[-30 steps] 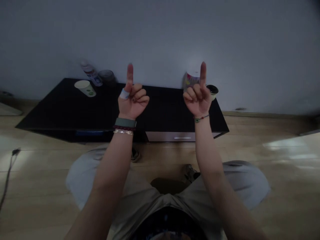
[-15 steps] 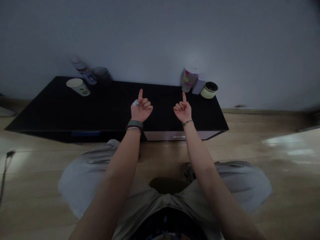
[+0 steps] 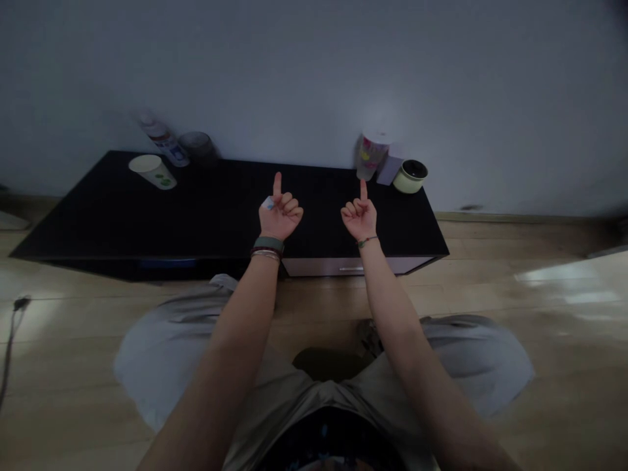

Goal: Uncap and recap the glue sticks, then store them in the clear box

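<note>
Left hand (image 3: 280,219), right hand (image 3: 359,221): loose fists, index fingers (image 3: 277,184) raised

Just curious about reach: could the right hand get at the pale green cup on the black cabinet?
Probably yes: the right hand is raised over the black cabinet, and nothing seems to stand between it and the pale green cup.

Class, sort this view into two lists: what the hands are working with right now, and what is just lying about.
With the hands: left hand and right hand, both empty, index fingers raised, in front of the low black cabinet top.

Lying about: paper cup, plastic bottle, dark tumbler, printed plastic cup, cream pot.
</note>
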Motion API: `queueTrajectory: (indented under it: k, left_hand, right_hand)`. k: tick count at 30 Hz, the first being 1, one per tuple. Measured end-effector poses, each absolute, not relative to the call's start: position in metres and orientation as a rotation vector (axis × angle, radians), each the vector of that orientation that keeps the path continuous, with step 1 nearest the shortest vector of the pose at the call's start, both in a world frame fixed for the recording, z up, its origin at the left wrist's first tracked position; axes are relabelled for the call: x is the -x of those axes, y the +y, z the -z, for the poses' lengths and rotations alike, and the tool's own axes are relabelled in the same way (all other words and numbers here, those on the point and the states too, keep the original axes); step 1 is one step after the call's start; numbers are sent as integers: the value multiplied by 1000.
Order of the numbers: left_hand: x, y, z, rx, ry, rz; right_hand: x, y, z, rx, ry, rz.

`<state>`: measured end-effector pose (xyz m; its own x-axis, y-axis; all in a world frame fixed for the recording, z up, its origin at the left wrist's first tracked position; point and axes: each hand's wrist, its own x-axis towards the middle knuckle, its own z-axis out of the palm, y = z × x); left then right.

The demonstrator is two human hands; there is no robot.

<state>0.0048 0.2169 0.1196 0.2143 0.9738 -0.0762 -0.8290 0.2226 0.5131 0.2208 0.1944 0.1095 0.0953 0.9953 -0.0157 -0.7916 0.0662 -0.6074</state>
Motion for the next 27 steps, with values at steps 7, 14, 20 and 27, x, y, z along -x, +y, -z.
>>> queueTrajectory:
  k: [7, 14, 20, 27]
  left_hand:
    - [-6, 212, -123, -337, 421, -1296]
    - [-7, 208, -123, -300, 404, -1308]
    - [-9, 209, -121, -291, 384, -1308]
    - [-10, 208, -122, -318, 462, -1227]
  right_hand:
    - [-218, 194, -119, 541, -395, -1408]
    - [-219, 194, -118, 426, -446, -1395]
    - [-219, 195, -120, 543, -453, -1368]
    - [-221, 182, -105, 674, -633, -1499]
